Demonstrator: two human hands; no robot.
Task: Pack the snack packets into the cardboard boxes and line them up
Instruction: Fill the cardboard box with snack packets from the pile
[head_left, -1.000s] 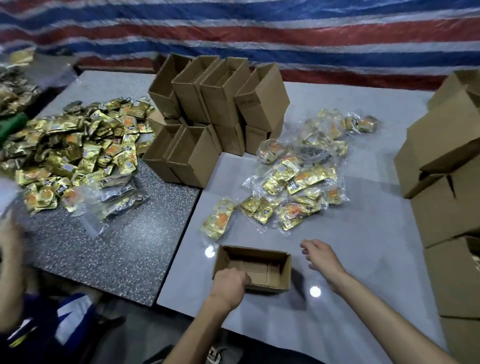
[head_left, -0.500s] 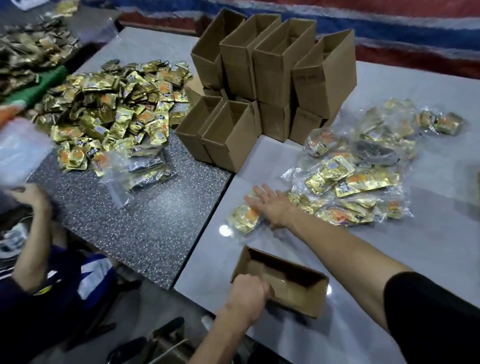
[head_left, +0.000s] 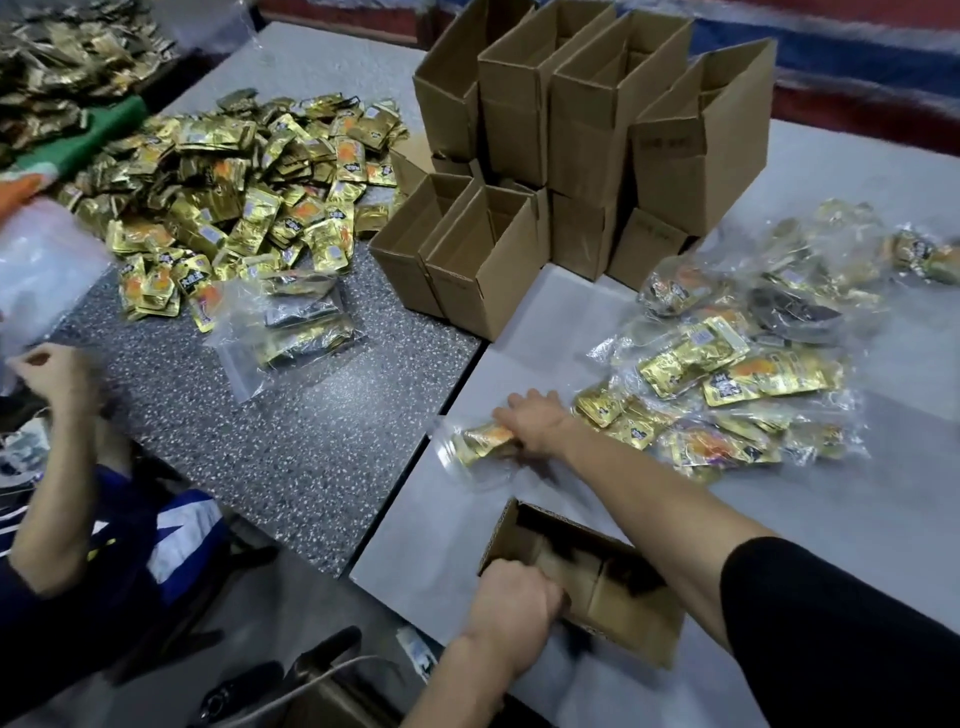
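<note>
my left hand (head_left: 511, 603) has fingers curled over the rim of the open cardboard box (head_left: 634, 623) on the grey tabletop (head_left: 545, 332), right hand (head_left: 537, 423) fingers pinching a bag of snack packets (head_left: 480, 439) just beyond it

One nearest box (head_left: 634, 629), four boxes topping stack (head_left: 587, 104), two boxes alongside (head_left: 467, 280)

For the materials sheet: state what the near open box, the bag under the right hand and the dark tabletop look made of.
Open box: brown cardboard, matte, likely corrugated; thick raw edges, folded flaps.
Bag: clear glossy plastic film, crinkled, with shiny gold foil-look packets inside.
Dark tabletop: grey speckled, stone or printed laminate, cannot tell which.
</note>
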